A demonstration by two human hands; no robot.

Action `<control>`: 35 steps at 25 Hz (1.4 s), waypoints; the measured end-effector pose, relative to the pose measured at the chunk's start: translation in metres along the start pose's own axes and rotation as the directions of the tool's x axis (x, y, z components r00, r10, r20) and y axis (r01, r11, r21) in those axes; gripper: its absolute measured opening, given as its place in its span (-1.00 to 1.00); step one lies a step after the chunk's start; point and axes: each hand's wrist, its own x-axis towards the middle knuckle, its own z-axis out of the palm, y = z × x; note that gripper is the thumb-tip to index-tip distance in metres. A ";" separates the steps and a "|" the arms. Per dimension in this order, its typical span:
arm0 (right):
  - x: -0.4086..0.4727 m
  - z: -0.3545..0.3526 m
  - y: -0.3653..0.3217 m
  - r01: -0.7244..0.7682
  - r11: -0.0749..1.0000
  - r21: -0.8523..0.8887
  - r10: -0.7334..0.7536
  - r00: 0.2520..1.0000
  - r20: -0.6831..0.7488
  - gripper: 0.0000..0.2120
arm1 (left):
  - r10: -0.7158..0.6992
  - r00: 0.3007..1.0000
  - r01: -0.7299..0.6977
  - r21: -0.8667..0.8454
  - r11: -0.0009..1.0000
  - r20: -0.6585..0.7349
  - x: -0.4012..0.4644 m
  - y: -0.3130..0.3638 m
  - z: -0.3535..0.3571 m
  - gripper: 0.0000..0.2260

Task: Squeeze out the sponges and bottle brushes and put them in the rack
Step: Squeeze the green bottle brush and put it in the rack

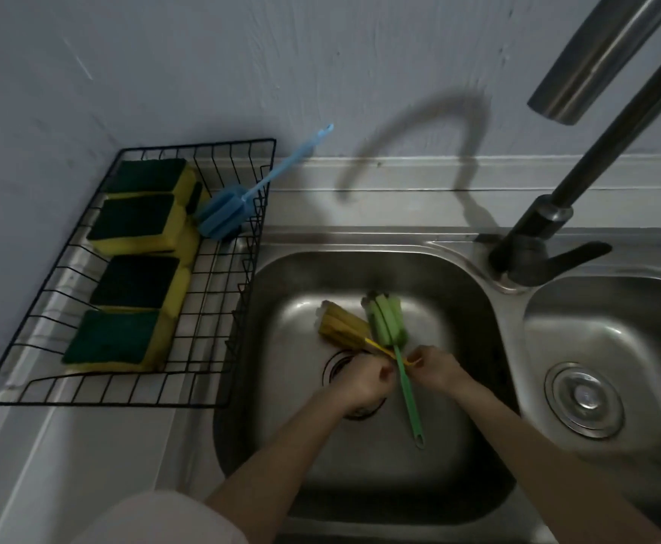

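Observation:
A yellow bottle brush and a green bottle brush lie in the left sink basin, their sponge heads side by side and their handles crossing. My right hand pinches the end of the yellow handle. My left hand is curled just left of the crossing, over the drain; whether it grips a handle is unclear. The green handle runs toward me between my hands. The black wire rack on the left counter holds several yellow-and-green sponges and a blue bottle brush.
A dark faucet stands at the back between the two basins, its spout passing overhead at top right. The right basin has a metal drain strainer. A wall rises right behind the rack and the sink.

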 end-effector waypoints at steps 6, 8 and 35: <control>0.018 0.033 0.017 -0.078 0.997 -0.013 0.078 0.997 -0.001 -0.68 | -0.173 0.963 0.193 -0.082 0.978 0.204 0.008 -0.016 0.061 -0.73; 0.019 0.039 0.014 -0.077 0.997 0.012 0.077 0.997 -0.014 -0.71 | -0.159 0.968 0.188 -0.141 0.972 0.194 0.008 -0.018 0.065 -0.82; -0.108 -0.038 -0.092 0.592 0.785 -0.184 -0.594 0.635 -0.494 -0.68 | 0.077 0.843 -0.324 -0.388 0.863 -0.532 -0.129 0.031 -0.071 -0.80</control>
